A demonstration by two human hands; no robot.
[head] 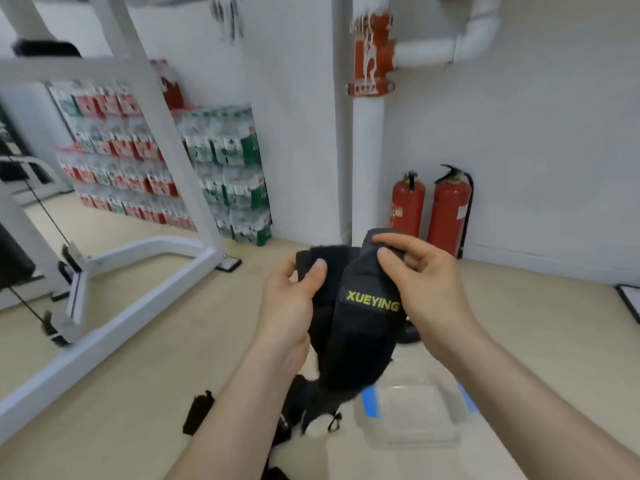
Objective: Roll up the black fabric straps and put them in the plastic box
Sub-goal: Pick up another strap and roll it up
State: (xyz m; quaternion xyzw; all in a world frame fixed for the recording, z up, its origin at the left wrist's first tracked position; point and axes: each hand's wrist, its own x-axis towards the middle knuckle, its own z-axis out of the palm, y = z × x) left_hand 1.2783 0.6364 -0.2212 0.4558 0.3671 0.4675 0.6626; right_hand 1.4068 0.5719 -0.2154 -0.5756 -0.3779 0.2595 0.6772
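Between the two hands hangs the strap (360, 327), a wide black band with yellow lettering, folded over at the top and trailing down under the wrists. The left hand (294, 299) has the left end: thumb pressed flat on the fabric, the rest tucked behind it. That's a firm pinch, most likely the anchor for the roll. The right hand (426, 282) takes the top of the fold, thumb and forefinger nipped together on the edge, the other fingers (420, 263) loosely bent behind.

Held high like this, the loose length can dangle free instead of bunching, which reads as setting up to start rolling. No coil shows yet.

Straight below the fingers and a shade to the right sits the box (415, 419) on the floor. It's clear plastic, open-topped, with a blue latch (370, 401) on its left side and nothing visible inside. That puts the drop-off right under the work, a short lowering once the roll is tight.

Below and left of the fingers, more black straps (301, 400) lie heaped on the floor, with one small piece (198, 412) apart, further left. Blur hides how many there are.

Early going, by the look of it: first strap in hand, box unfilled. The risk is soft fabric springing open unless the roll is pinched until it lands.
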